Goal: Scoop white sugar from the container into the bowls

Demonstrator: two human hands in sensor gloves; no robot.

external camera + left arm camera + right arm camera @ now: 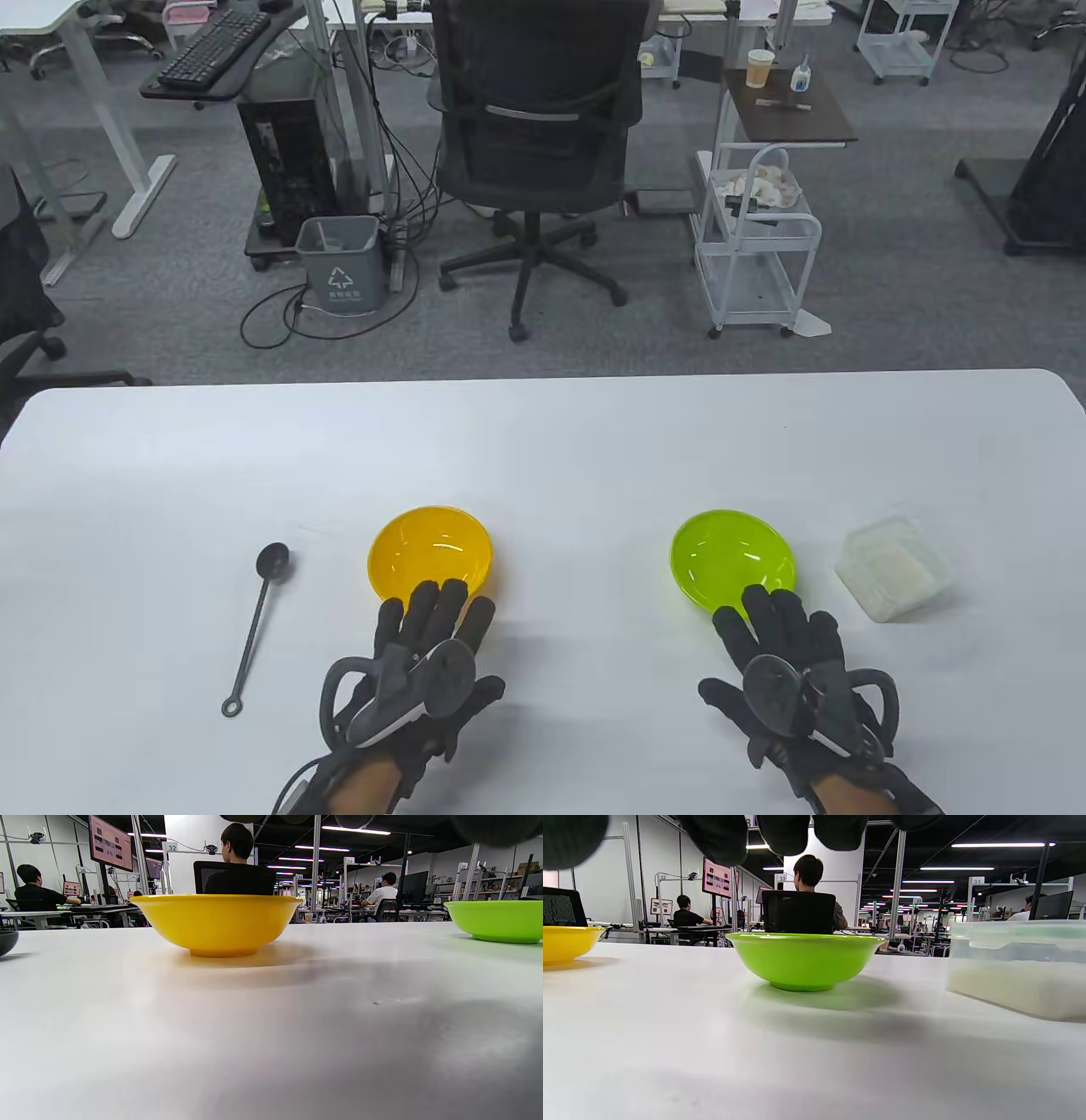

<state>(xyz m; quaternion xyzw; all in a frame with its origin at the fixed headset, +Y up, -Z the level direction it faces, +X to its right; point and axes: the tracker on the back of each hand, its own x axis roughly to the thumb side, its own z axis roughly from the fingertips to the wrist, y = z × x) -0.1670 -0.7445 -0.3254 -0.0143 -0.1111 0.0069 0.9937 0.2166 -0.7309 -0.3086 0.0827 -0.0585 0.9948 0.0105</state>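
Observation:
A yellow bowl point(430, 552) and a green bowl point(732, 559) stand on the white table point(543, 441). A clear plastic container point(894, 569) with white sugar in it stands right of the green bowl. A dark long-handled spoon point(257, 622) lies left of the yellow bowl. My left hand point(420, 658) lies flat, fingers spread, just in front of the yellow bowl point(217, 923). My right hand point(793, 662) lies flat just in front of the green bowl point(805, 959). Both hands hold nothing. The container point(1018, 967) shows in the right wrist view.
An office chair point(539, 144), a grey bin point(339, 263) and a white cart point(755, 238) stand on the floor beyond the table's far edge. The spoon's bowl point(7, 941) shows at the left edge of the left wrist view.

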